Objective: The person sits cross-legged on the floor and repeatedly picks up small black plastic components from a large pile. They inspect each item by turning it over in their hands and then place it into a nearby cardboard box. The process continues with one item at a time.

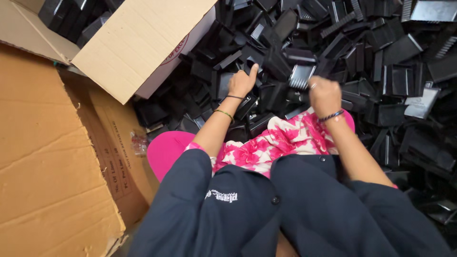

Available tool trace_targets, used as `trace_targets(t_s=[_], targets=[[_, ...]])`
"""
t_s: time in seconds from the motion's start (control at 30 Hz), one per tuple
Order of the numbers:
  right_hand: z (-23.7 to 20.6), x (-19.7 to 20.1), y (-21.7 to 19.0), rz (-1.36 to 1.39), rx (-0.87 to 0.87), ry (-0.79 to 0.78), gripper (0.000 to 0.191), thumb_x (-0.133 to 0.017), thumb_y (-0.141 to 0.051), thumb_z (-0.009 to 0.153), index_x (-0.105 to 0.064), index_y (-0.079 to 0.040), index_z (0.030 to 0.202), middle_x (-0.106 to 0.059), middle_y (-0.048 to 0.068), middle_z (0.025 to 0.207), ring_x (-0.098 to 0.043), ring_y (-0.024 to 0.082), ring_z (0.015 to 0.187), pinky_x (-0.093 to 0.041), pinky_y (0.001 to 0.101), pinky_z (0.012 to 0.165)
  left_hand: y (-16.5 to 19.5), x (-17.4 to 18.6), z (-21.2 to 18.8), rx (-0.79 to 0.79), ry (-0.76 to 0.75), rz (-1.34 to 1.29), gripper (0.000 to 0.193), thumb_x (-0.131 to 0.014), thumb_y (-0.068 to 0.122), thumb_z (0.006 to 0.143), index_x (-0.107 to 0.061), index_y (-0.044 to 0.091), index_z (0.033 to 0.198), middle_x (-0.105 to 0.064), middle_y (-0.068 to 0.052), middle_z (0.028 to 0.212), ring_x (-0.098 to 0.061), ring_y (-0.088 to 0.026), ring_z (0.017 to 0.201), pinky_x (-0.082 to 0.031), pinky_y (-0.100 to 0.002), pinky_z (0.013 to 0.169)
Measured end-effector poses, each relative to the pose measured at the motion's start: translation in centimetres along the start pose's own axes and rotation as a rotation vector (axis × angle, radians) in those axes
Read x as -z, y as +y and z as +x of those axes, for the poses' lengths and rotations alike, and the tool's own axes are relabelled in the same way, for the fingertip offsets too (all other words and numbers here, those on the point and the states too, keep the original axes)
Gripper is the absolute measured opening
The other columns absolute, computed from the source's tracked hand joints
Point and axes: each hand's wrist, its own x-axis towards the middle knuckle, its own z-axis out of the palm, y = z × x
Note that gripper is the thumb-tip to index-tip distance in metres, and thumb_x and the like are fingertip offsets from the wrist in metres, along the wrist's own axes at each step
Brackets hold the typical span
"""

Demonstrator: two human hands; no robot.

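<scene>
A person sits low, looking down at a huge heap of black plastic parts (371, 62) that spreads from the middle of the view out to the top and right edges. The left hand (242, 82) is curled shut with the thumb sticking up, and it seems to grip a black plastic piece (223, 84) at the near edge of the heap. The right hand (324, 94) is also closed like a fist, just beside a ribbed grey-black piece (301, 76); whether it pinches something cannot be told, because the back of the hand hides the fingers.

A cardboard box (138, 43) stands open at the top left corner. A few black parts (71, 19) show inside it, near its far corner. Most of the parts lie loose in the heap outside the box, so the work looks far from finished: only some pieces are in the box, and very many are left.

Flat brown cardboard (47, 152) covers the left side. The person wears a dark blue jacket (266, 209) over pink flowered cloth (276, 143), with thin bands (223, 113) on the left wrist and a bracelet (332, 115) on the right.
</scene>
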Motion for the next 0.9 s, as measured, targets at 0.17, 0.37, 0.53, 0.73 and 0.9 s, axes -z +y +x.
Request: trace_targets(t_s=[0.17,0.37,0.53,0.73,0.9], targets=[[-2.9,-1.0,-4.6,0.148,0.198,-0.171,0.051,-0.083,-0.039,0.072,-0.072,-0.011,0.113,-0.063,0.017,0.128,-0.057,0.040,0.119,-0.047,0.0557,0.094,1.3,0.0,0.5,-0.052,0.076,-0.057,0.068,-0.052,0.062,0.094,-0.069,-0.003,0.103,-0.070,-0.034,0.104,-0.067,-0.051,0.101,-0.052,-0.057,0.090],[0.4,-2.5,-5.0,0.080,-0.055,-0.432,0.054,-0.087,-0.040,0.068,-0.069,-0.021,0.116,-0.050,0.029,0.140,-0.046,0.046,0.129,-0.042,0.0598,0.094,1.7,2.3,0.6,0.109,0.008,-0.261,0.047,-0.058,0.044,0.088,-0.068,-0.002,0.092,-0.074,-0.029,0.095,-0.076,-0.047,0.088,-0.060,-0.052,0.082],[0.7,0.7,-4.7,0.062,-0.235,-0.607,0.067,-0.083,-0.041,0.070,-0.060,-0.017,0.128,-0.064,0.020,0.125,-0.062,0.041,0.119,-0.048,0.0553,0.101,0.6,4.4,-0.3,-0.126,0.345,-0.046,0.030,-0.064,0.031,0.082,-0.070,0.001,0.083,-0.071,-0.027,0.090,-0.068,-0.048,0.085,-0.055,-0.055,0.076],[-0.4,5.5,-7.6,0.482,0.023,0.000,0.064,-0.085,-0.031,0.079,-0.060,-0.004,0.131,-0.062,0.021,0.133,-0.062,0.040,0.122,-0.050,0.0469,0.106,-6.7,7.3,-2.0,-0.133,0.223,-0.482,0.025,-0.067,0.021,0.088,-0.062,-0.001,0.077,-0.065,-0.020,0.080,-0.063,-0.035,0.076,-0.052,-0.045,0.070],[1.9,3.8,-15.9,0.794,0.290,0.126,0.067,-0.089,-0.027,0.081,-0.058,-0.003,0.136,-0.060,0.022,0.137,-0.061,0.037,0.128,-0.049,0.0430,0.109,-8.9,6.1,-6.1,-0.023,-0.238,-1.427,0.006,-0.066,0.010,0.084,-0.065,0.008,0.079,-0.064,-0.002,0.083,-0.062,-0.017,0.080,-0.052,-0.038,0.072]])
